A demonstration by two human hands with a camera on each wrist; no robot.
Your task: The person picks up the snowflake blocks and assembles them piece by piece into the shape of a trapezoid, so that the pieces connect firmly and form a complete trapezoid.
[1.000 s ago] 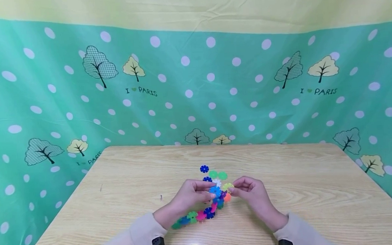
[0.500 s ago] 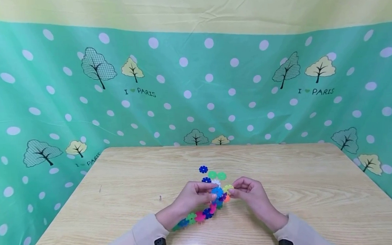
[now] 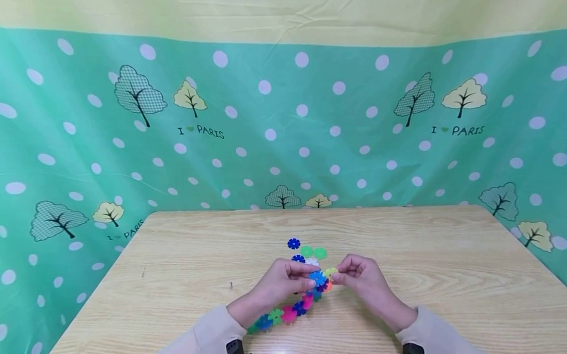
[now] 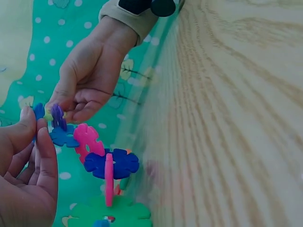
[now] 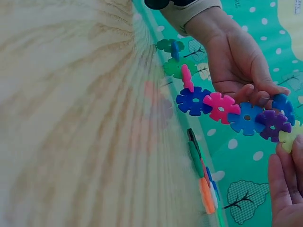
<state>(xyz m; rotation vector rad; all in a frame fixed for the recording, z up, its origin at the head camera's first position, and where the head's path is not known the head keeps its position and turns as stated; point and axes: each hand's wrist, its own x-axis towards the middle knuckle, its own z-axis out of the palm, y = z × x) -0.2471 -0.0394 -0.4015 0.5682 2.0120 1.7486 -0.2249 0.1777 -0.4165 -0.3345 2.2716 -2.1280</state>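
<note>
My left hand (image 3: 284, 284) pinches a bright blue snowflake disc (image 3: 317, 278) between thumb and fingers. Close to its right, my right hand (image 3: 366, 279) pinches a yellow-green snowflake disc (image 5: 287, 138). A chain of slotted plastic discs hangs from the held pieces and trails left under my left wrist. In the right wrist view it runs through a purple disc (image 5: 274, 126), a blue disc (image 5: 247, 118), a pink disc (image 5: 221, 109) and a dark blue disc (image 5: 193, 101) to green ones. The yellow-green disc overlaps the purple one; whether they are slotted together I cannot tell.
Behind my hands, loose discs lie on the wooden table (image 3: 437, 254): dark blue (image 3: 294, 244), green (image 3: 320, 253) and white (image 3: 311, 262). An orange disc (image 3: 329, 286) shows between my hands. A green dotted cloth (image 3: 242, 131) hangs beyond the table's far edge.
My left hand has shifted slightly right, bringing the blue disc and chain closer to the yellow-green disc. The right hand stays nearly still, with its pinch unchanged.
</note>
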